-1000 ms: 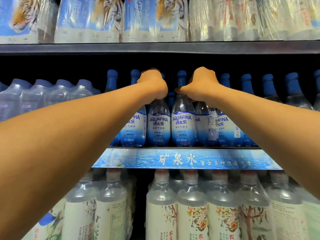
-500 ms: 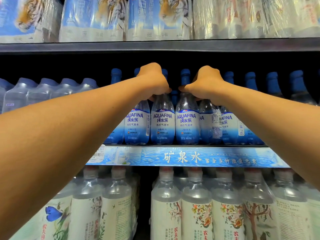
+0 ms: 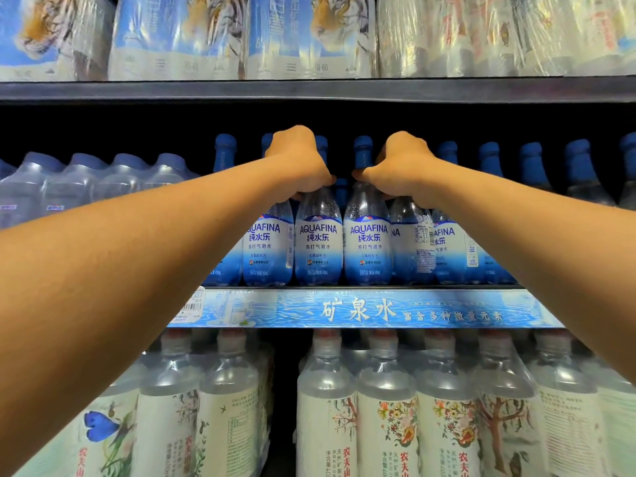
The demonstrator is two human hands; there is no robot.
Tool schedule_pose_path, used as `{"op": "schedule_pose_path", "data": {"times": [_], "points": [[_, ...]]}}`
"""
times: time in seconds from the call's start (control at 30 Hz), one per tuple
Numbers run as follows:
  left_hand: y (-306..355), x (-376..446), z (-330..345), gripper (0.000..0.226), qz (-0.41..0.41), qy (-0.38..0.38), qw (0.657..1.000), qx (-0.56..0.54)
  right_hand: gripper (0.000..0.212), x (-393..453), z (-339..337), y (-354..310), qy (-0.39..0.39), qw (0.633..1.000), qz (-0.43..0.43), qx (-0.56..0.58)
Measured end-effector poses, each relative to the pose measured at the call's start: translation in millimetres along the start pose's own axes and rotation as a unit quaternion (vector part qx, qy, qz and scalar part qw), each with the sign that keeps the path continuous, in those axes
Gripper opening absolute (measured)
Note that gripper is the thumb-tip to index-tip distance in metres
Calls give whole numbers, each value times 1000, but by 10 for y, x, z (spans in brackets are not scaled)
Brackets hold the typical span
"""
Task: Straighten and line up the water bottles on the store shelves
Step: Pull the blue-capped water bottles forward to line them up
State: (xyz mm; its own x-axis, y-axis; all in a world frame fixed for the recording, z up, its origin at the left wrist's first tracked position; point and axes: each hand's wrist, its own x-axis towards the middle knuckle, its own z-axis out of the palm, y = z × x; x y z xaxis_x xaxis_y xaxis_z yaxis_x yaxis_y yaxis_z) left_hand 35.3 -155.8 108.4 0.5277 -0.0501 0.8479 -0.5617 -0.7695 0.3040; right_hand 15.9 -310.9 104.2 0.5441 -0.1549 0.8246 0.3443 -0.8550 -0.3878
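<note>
Bottles (image 3: 318,242) with blue Aquafina labels stand in a row along the front of the middle shelf (image 3: 361,308), most labels facing out; the one right of centre (image 3: 413,242) shows its side print. Both arms reach in. Left hand (image 3: 299,163) is curled round the neck of one bottle. Right hand (image 3: 402,166) grasps the neck of the turned one.

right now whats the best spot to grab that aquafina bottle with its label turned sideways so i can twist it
Take the sideways-label bottle by its narrow neck, from above and in front, where the right hand is. Neighbours press both flanks of its wide body, so only the slim neck leaves room for fingers and lets it spin upright.
</note>
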Motion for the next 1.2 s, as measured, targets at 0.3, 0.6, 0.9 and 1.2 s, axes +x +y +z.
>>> {"op": "schedule_pose_path", "data": {"times": [0.3, 0.6, 0.9, 1.2], "points": [[-4, 11, 5, 44, 5, 3, 1000, 4, 35, 30, -15, 45, -28, 999, 5, 35], [-17, -55, -4, 44, 37, 28, 999, 18, 40, -5, -53, 68, -3, 1000, 3, 29], [182, -159, -50, 31, 56, 109, 992, 11, 33, -91, -535, 225, 70, 996, 34, 32], [722, -275, 165, 31, 72, 41, 993, -87, 30, -116, -1018, 673, 81, 995, 63, 2]]}}
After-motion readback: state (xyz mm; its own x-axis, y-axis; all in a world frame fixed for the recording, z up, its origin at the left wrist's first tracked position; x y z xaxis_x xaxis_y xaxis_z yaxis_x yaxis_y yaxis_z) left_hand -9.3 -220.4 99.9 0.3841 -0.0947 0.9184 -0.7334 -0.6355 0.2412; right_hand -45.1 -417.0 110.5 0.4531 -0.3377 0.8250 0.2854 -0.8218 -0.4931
